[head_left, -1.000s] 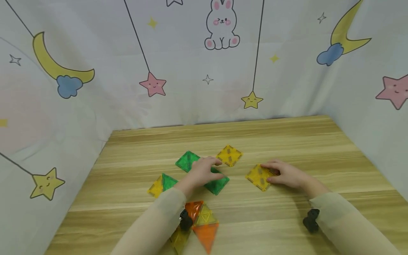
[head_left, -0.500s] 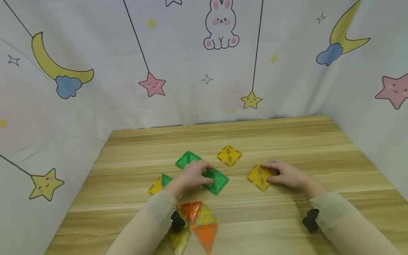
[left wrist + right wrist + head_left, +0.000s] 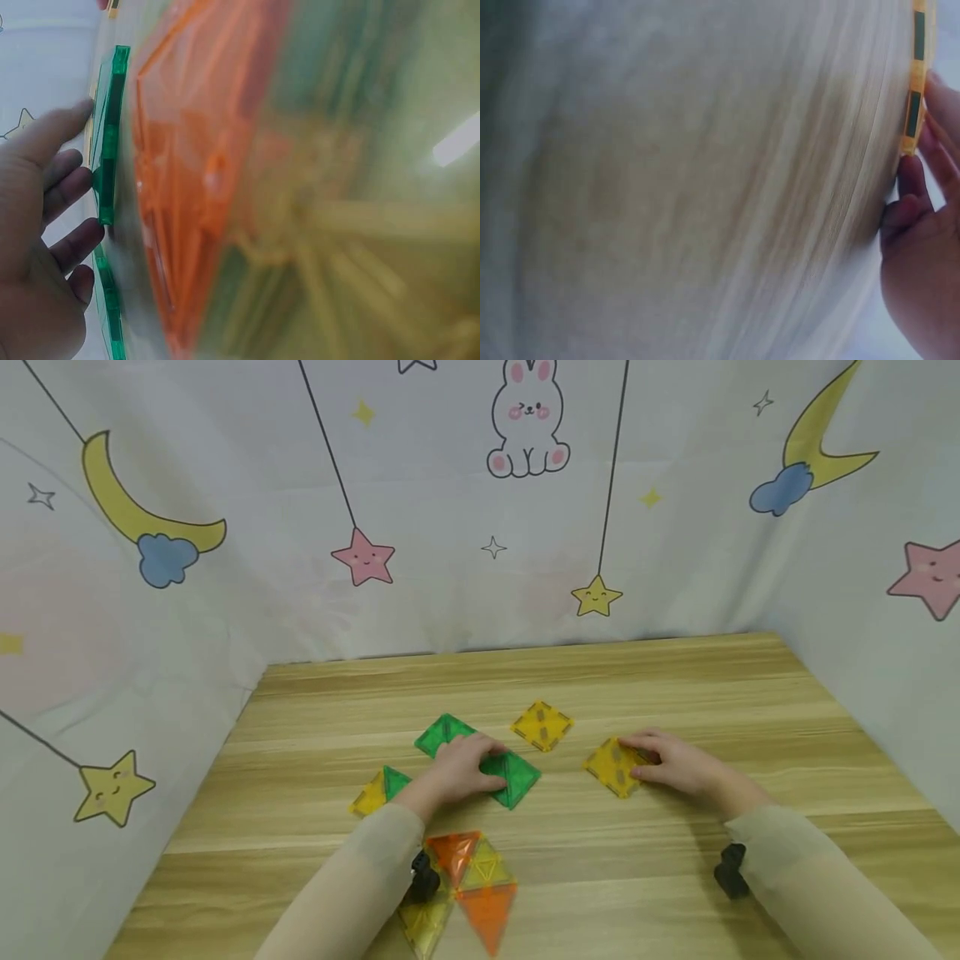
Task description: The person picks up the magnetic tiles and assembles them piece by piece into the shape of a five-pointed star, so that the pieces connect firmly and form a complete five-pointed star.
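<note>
My left hand (image 3: 459,770) pinches the left side of a diamond of green magnetic tiles (image 3: 521,775), marked by a seam through its middle. In the left wrist view its fingers reach the edge of a green tile (image 3: 112,142), with a second green one below. My right hand (image 3: 678,767) holds a yellow magnetic tile diamond (image 3: 609,767) by its right corner, thumb in front and fingers behind. The right wrist view shows that yellow piece's edge (image 3: 915,82) at the fingertips. Beyond the left hand lies another green diamond (image 3: 444,732), partly covered by the hand.
A second yellow diamond (image 3: 542,726) lies farther back. Left of the left wrist is a yellow-and-green piece (image 3: 371,795). Red, yellow and orange triangles (image 3: 487,912) cluster near the front, partly under the left forearm. A printed curtain (image 3: 450,610) borders the wooden table (image 3: 637,893).
My left hand first drew back leftward to the edge of the nearer green diamond. Both the green diamond and the yellow one in my right hand have since shifted slightly away from me.
</note>
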